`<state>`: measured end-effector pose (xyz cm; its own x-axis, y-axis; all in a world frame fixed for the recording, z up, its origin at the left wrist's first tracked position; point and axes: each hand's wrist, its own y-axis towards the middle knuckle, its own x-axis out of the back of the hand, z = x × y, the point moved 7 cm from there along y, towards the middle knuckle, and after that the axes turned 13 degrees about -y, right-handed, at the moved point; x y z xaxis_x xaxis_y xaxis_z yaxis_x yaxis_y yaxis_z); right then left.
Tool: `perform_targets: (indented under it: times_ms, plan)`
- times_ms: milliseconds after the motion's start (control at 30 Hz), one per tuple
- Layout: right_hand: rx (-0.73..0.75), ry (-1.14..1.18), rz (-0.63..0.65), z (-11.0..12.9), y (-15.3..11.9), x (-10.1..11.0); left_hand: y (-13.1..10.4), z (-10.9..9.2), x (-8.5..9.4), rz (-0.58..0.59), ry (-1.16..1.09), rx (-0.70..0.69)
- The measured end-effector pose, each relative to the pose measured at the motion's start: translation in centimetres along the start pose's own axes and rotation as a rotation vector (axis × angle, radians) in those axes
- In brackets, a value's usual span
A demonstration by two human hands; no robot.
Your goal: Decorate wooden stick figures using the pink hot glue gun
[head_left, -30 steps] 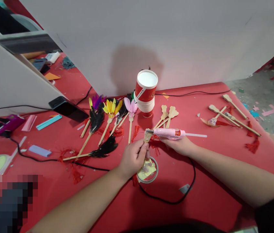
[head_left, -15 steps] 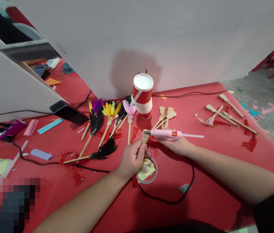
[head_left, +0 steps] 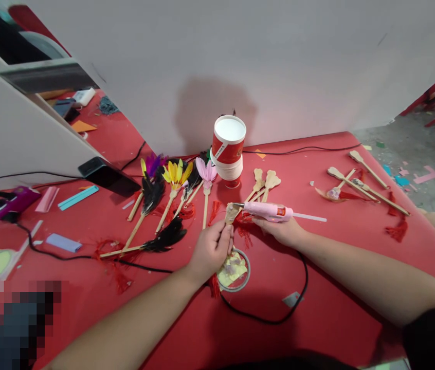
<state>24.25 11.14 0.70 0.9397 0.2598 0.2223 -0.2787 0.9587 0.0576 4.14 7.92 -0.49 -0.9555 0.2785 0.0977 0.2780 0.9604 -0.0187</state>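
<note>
Between the fingers of my left hand (head_left: pixel 213 247) is a wooden stick with a wide, shaped head (head_left: pixel 231 214), tilted upward. My right hand (head_left: pixel 281 229) is closed around a pink hot glue gun (head_left: pixel 267 211), a clear glue stick (head_left: pixel 310 217) poking out of its back end. The gun's metal nozzle is at the top of the wooden head; whether it touches, I cannot tell. Below my left hand lies a roll ring with yellow paper scraps (head_left: pixel 233 271) inside it. Red tassel threads (head_left: pixel 245 226) show beneath the gun.
Feather-topped sticks (head_left: pixel 177 177) lie on the left, plain wooden sticks (head_left: pixel 267 184) ahead, more with red tassels (head_left: pixel 372 192) on the right. Stacked paper cups (head_left: pixel 228 149) stand by the white board. A phone (head_left: pixel 108 176) leans at left. A black cord (head_left: pixel 271 321) loops across the red table.
The glue gun has shifted slightly right, its nozzle now nearer the right edge of the wooden head. My left hand has stayed almost still with the stick.
</note>
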Motion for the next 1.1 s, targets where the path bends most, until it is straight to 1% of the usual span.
perform_targets:
  times_ms: [233, 400, 500, 600, 733, 833, 933, 1100]
  plan:
    - [-0.008, -0.025, -0.015, 0.4, 0.2, -0.1, 0.0, 0.0, -0.2, 0.01, -0.018, 0.017]
    - [-0.049, -0.052, -0.037, 0.0, 0.0, -0.1, 0.0, 0.2, -0.1, 0.006, -0.048, 0.028]
    - [-0.03, -0.088, -0.024, -0.1, -0.1, -0.1, -0.1, 0.0, 0.0, 0.005, -0.032, 0.007]
    - [-0.048, -0.144, -0.004, -0.2, -0.2, 0.0, -0.2, -0.1, 0.0, 0.015, -0.016, -0.023]
    - [-0.038, -0.179, 0.029, 0.5, -0.1, 0.1, -0.2, -0.2, 0.1, 0.011, -0.006, -0.034]
    - [-0.05, -0.184, 0.051, 0.5, 0.1, 0.0, -0.3, -0.1, 0.2, 0.007, -0.011, -0.035]
    - [-0.066, -0.171, 0.065, 0.0, 0.2, -0.2, -0.3, 0.1, 0.2, 0.0, -0.023, -0.028]
    - [-0.037, -0.092, 0.053, -0.4, 0.3, -0.1, -0.1, 0.7, 0.0, 0.023, -0.106, 0.013]
